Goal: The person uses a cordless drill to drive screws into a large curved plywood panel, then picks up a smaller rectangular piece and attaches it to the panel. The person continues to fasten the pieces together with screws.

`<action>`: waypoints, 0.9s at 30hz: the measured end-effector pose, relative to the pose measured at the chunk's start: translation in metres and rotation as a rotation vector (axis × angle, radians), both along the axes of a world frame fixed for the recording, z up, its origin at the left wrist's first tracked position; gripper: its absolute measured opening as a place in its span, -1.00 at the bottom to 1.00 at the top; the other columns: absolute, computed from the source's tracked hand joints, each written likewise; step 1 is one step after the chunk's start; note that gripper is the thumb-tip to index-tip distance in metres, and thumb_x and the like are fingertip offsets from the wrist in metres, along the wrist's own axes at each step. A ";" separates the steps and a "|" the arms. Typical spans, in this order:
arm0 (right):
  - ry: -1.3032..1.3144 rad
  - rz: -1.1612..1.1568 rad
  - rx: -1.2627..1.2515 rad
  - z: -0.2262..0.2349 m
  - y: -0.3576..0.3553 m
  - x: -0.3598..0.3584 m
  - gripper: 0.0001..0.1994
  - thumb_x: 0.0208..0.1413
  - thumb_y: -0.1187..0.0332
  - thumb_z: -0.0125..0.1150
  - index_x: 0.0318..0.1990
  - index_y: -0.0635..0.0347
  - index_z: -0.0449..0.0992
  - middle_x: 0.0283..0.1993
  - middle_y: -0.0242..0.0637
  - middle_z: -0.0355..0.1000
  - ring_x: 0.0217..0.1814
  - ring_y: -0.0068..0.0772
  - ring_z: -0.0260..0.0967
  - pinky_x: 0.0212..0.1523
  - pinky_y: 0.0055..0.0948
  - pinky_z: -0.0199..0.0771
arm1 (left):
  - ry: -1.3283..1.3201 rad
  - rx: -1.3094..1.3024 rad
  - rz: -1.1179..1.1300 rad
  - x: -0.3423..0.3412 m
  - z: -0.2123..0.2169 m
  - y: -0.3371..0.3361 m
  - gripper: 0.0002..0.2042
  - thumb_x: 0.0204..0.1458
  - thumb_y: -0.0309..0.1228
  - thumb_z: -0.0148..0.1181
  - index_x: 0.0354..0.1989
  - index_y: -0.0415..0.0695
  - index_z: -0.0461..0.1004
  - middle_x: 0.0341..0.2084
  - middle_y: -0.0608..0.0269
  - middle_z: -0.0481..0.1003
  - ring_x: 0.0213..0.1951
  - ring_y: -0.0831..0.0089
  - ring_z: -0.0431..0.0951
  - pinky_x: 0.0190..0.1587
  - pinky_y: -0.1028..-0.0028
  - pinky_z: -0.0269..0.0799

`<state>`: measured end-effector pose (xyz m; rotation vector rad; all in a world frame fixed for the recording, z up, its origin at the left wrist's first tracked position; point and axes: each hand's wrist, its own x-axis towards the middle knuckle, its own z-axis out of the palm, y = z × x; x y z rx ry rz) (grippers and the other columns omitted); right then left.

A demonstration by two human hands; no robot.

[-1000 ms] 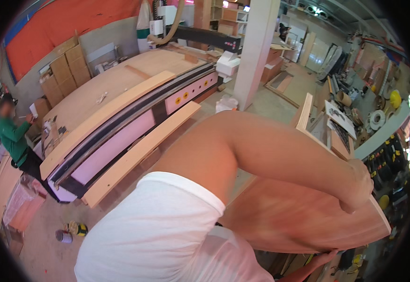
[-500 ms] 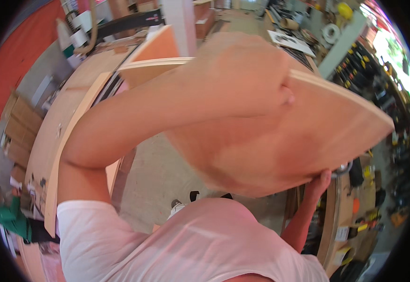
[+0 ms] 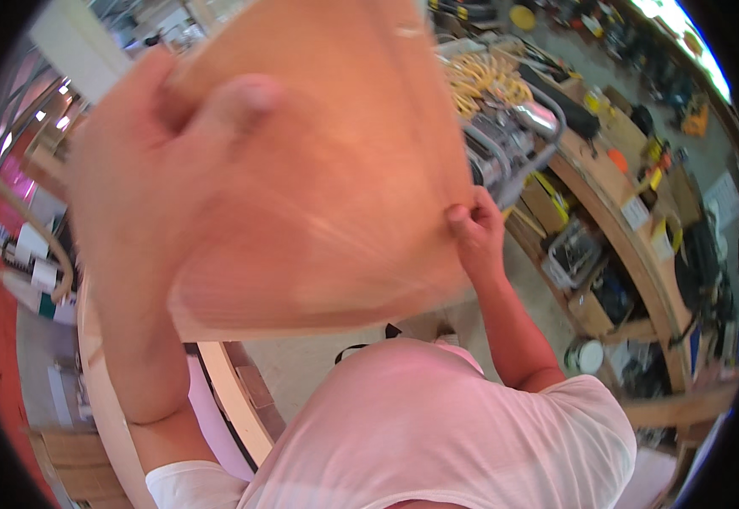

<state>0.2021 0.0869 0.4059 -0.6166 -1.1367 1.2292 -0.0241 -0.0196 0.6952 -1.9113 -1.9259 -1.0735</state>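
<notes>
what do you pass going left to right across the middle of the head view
left hand → wooden panel → right hand → curved wooden workbench with tools

Workshop interior. Bare concrete floor [image 3: 318, 369] near centre. A curved wooden workbench [image 3: 619, 199] runs along the right, cluttered with tools, its lower shelves holding bins and a white bucket [image 3: 587, 356]. Coiled yellow cable [image 3: 484, 85] lies far right. Long curved timber pieces [image 3: 98, 382] stand at left. Daylight enters top right.
</notes>
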 end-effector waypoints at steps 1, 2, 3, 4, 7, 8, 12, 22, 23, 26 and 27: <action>-0.003 0.031 -0.049 0.001 -0.011 -0.008 -0.58 0.14 0.09 0.43 -0.07 0.24 0.48 -0.20 -0.48 0.47 -0.16 -0.68 0.34 -0.17 -0.59 0.35 | -0.100 0.019 -0.030 -0.017 -0.002 -0.008 -0.64 0.07 -0.18 0.44 -0.26 -0.26 0.54 -0.51 0.46 0.51 -0.45 0.68 0.37 -0.39 0.59 0.30; -0.050 0.006 0.013 0.000 -0.022 -0.014 -0.55 0.14 0.07 0.42 -0.04 0.26 0.47 -0.16 -0.44 0.47 -0.12 -0.65 0.35 -0.14 -0.57 0.37 | -0.244 0.032 -0.130 -0.035 -0.003 -0.015 -0.65 0.02 -0.18 0.48 -0.32 -0.24 0.54 -0.52 0.40 0.55 -0.45 0.61 0.45 -0.36 0.53 0.37; -0.087 -0.022 0.050 -0.005 -0.031 -0.019 -0.52 0.14 0.06 0.42 -0.02 0.28 0.46 -0.12 -0.40 0.47 -0.08 -0.61 0.36 -0.10 -0.55 0.39 | -0.247 0.101 -0.175 -0.055 -0.008 -0.018 -0.63 0.02 -0.20 0.48 -0.22 -0.27 0.55 -0.41 0.39 0.56 -0.38 0.60 0.48 -0.29 0.56 0.38; -0.138 -0.034 0.092 -0.012 -0.038 -0.021 -0.49 0.14 0.04 0.42 0.01 0.30 0.46 -0.09 -0.37 0.47 -0.05 -0.58 0.37 -0.07 -0.53 0.40 | -0.309 0.173 -0.257 -0.076 -0.013 -0.022 -0.59 0.03 -0.22 0.49 -0.12 -0.30 0.57 -0.31 0.38 0.58 -0.30 0.59 0.50 -0.22 0.59 0.39; -0.435 -0.166 0.220 -0.053 -0.044 -0.005 -0.20 0.01 -0.29 0.34 0.11 0.30 0.42 -0.03 -0.24 0.45 0.04 -0.36 0.41 0.07 -0.34 0.43 | -0.163 0.285 -0.189 -0.142 -0.023 -0.055 -0.50 0.14 -0.05 0.35 0.00 -0.29 0.55 -0.22 0.35 0.55 -0.21 0.61 0.43 -0.13 0.60 0.32; -0.540 -0.210 0.247 -0.074 -0.043 0.002 -0.15 -0.03 -0.36 0.32 0.12 0.29 0.42 -0.04 -0.22 0.46 0.05 -0.31 0.42 0.09 -0.31 0.43 | -0.138 0.300 -0.123 -0.163 -0.023 -0.070 -0.46 0.13 -0.01 0.35 0.02 -0.30 0.54 -0.18 0.31 0.54 -0.16 0.56 0.44 -0.07 0.56 0.33; -0.541 -0.188 -0.013 -0.176 -0.046 0.027 -0.06 -0.12 -0.52 0.20 0.07 0.26 0.47 -0.07 -0.21 0.47 -0.01 -0.22 0.44 0.10 -0.23 0.40 | -0.147 0.326 -0.117 -0.227 -0.029 -0.115 -0.29 0.07 0.09 0.36 0.13 -0.35 0.47 -0.10 0.19 0.55 -0.09 0.44 0.49 -0.02 0.47 0.39; -0.855 -0.256 0.111 -0.327 -0.046 0.030 -0.25 -0.13 -0.49 0.20 -0.32 0.16 0.45 -0.28 -0.19 0.40 -0.24 -0.02 0.39 -0.17 -0.17 0.35 | 0.715 0.512 0.378 -0.222 -0.027 -0.140 -0.79 0.10 -0.33 0.34 -0.36 -0.26 0.57 -0.45 0.21 0.59 -0.51 0.29 0.56 -0.50 0.26 0.47; -0.820 -0.256 0.170 -0.329 -0.044 0.027 -0.26 -0.13 -0.48 0.21 -0.34 0.15 0.43 -0.29 -0.20 0.40 -0.25 -0.02 0.38 -0.20 -0.17 0.34 | 0.625 0.510 0.313 -0.220 -0.028 -0.140 -0.79 0.09 -0.33 0.34 -0.36 -0.25 0.57 -0.45 0.19 0.59 -0.51 0.29 0.56 -0.50 0.27 0.47; -0.765 -0.186 0.101 -0.325 -0.042 0.021 -0.30 -0.21 -0.38 0.35 -0.29 0.16 0.47 -0.33 -0.14 0.38 -0.25 0.06 0.34 -0.19 -0.14 0.31 | 0.342 0.513 0.126 -0.226 -0.033 -0.145 -0.81 0.08 -0.33 0.36 -0.36 -0.22 0.57 -0.45 0.16 0.59 -0.53 0.30 0.54 -0.52 0.30 0.48; -0.785 -0.191 0.125 -0.321 -0.042 0.020 -0.34 -0.22 -0.31 0.40 -0.26 0.14 0.48 -0.32 -0.14 0.39 -0.23 0.05 0.35 -0.18 -0.14 0.33 | 0.247 0.509 0.066 -0.233 -0.032 -0.147 -0.81 0.07 -0.33 0.37 -0.37 -0.21 0.58 -0.46 0.15 0.58 -0.54 0.31 0.54 -0.52 0.30 0.48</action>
